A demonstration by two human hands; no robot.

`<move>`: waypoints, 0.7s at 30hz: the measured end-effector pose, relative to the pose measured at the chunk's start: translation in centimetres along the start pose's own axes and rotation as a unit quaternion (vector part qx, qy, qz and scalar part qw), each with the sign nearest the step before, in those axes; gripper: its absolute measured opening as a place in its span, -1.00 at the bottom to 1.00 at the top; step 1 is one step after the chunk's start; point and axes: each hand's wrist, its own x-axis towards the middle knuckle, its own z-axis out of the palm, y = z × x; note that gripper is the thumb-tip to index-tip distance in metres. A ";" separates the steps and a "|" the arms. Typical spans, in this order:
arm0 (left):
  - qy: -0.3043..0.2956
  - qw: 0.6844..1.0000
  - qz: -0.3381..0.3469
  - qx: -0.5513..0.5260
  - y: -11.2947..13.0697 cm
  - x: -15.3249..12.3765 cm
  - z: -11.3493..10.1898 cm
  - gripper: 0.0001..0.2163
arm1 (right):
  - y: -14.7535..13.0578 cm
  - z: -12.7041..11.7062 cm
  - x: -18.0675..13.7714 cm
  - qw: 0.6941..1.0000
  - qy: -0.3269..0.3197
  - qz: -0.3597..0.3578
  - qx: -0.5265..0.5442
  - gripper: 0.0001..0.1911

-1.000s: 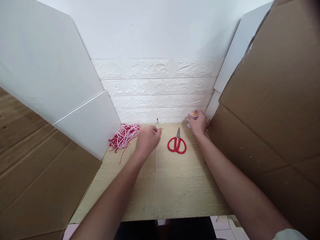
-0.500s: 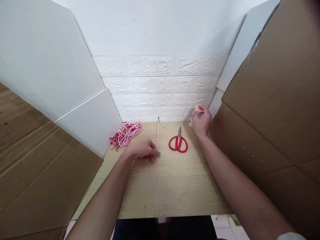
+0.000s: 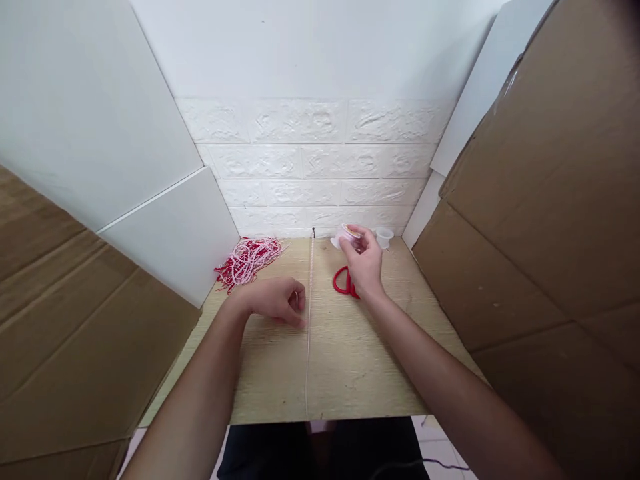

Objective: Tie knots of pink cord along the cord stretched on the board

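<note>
- Your right hand (image 3: 365, 263) is closing its thumb and fingers around a small spool (image 3: 345, 233), and it is gripping it at the far side of the table (image 3: 360, 360), a little right of the middle.
- The spool is showing pale pink sides, whitish rims and a patch of orange on its upper end; it is tilting slightly, and your fingers are covering its right part.
- Your left hand (image 3: 277, 299) is hovering left of the cord (image 3: 307, 360), fingers curling loosely with a gap between thumb and forefinger, holding nothing that shows; whether the thumb tip is touching the cord, you cannot tell.
- The cord is running almost straight from a small dark hook (image 3: 313, 233) at the foot of the white wall (image 3: 320, 160) to the near edge; its far part is looking thicker, braided and pinkish white, its near part thinner, plain and pale.
- Red-handled scissors (image 3: 342, 281) are lying right of the cord, your right hand hiding much of them.
- A translucent cup-like piece (image 3: 385, 236) is standing at the far right, near the wall.
- A tangled pile of red and pinkish-white cords (image 3: 247, 261) is lying at the far left.
</note>
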 end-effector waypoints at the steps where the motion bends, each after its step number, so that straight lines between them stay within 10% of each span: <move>1: 0.045 0.998 0.002 0.033 0.2 -0.5 0.0 -0.53 | 0.2 0.1 -0.6 1.000 -0.002 0.010 0.007 -0.62; 8: 0.126 0.980 -0.074 0.132 2.4 -1.9 2.0 -0.22 | 1.4 0.5 -2.3 0.998 -0.038 0.048 0.031 -0.62; 16: 0.130 0.986 -0.011 0.106 2.1 -1.5 1.1 -0.42 | 1.0 0.1 -2.4 0.993 -0.105 0.045 0.029 -0.63; 21: 0.331 0.943 0.027 0.021 1.8 0.3 0.5 -0.58 | 1.2 0.0 -2.2 0.987 -0.123 0.073 0.074 -0.57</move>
